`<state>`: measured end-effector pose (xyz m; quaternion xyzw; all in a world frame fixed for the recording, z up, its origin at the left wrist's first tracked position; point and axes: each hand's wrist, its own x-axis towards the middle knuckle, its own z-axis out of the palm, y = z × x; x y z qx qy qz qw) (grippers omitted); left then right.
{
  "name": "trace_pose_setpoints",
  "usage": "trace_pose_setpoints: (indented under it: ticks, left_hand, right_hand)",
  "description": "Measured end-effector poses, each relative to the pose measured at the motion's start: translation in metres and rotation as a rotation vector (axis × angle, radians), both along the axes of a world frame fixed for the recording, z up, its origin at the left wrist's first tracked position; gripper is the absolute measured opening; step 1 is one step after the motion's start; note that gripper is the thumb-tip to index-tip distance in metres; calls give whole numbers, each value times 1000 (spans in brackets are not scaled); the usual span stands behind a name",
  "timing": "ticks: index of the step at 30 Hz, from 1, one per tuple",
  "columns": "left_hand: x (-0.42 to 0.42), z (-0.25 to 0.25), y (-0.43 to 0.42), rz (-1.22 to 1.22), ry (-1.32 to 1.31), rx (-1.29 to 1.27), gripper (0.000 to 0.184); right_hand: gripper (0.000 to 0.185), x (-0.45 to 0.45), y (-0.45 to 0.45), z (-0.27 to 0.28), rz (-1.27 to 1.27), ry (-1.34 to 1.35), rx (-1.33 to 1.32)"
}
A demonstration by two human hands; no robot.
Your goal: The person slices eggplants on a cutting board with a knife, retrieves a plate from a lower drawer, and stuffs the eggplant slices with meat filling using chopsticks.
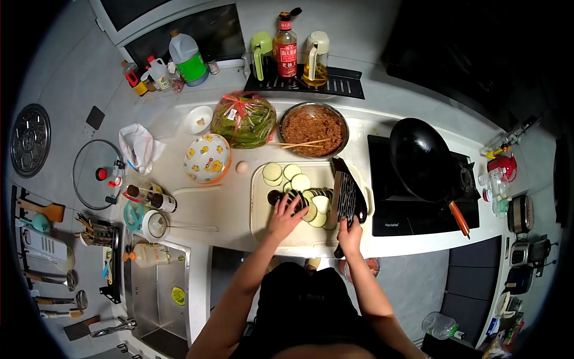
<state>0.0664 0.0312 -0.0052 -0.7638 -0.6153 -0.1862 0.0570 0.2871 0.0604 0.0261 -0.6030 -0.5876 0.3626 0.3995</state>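
Note:
My left hand [285, 221] rests with curved, slightly spread fingers over dark-skinned eggplant slices [275, 197] on a cream cutting board [261, 230]. My right hand [350, 234] grips the handle of a cleaver [347, 197], its broad patterned blade lying over the right part of the board. Beside the blade is a whole dark eggplant [360, 210], partly hidden by it. Pale round eggplant slices [301, 182] lie scattered on the board, and an overlapping row runs between my left hand and the blade.
Behind the board stand a metal bowl of minced meat [314, 125] with chopsticks and a bag of green vegetables [245, 121]. An egg [241, 167] sits near a patterned bowl [207, 158]. A wok [421, 158] is on the cooktop at right; the sink [156, 287] is at left.

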Motion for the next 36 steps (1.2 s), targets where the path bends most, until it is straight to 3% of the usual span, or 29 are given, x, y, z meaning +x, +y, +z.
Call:
trace_pose_setpoints:
  ticks: [3, 7, 9, 15, 20, 24, 27, 31, 32, 36]
  left_hand:
    - [-14, 9, 17, -2, -43, -39, 47]
    - [-14, 25, 30, -3, -172, -103, 51]
    - [-9, 34, 31, 55, -275, -146, 54]
    - [12, 31, 38, 307, -220, -224, 75]
    - [17, 41, 43, 354, -320, -308, 79]
    - [13, 31, 40, 324, -354, -253, 68]
    - [19, 23, 33, 348, -579, -160, 62]
    - [33, 23, 19, 372, -884, -203, 78]
    - [36, 23, 18, 360, -861, -250, 91]
    - [45, 41, 35, 463, -602, -418, 100]
  right_hand:
    - [20, 7, 3, 21, -19, 15, -126]
    - [19, 18, 7, 21, -14, 37, -70]
    - [19, 24, 10, 20, 14, -94, 23]
    - [18, 26, 14, 35, 157, -590, 145]
    - [17, 31, 18, 38, 205, -677, 194]
    - [17, 27, 34, 38, 231, -690, 182]
    - [17, 24, 45, 35, 259, -686, 130]
    - [19, 28, 52, 26, 247, -577, 73]
    - [20, 30, 53, 22, 242, -542, 65]
    - [22, 35, 58, 6, 286, -459, 53]
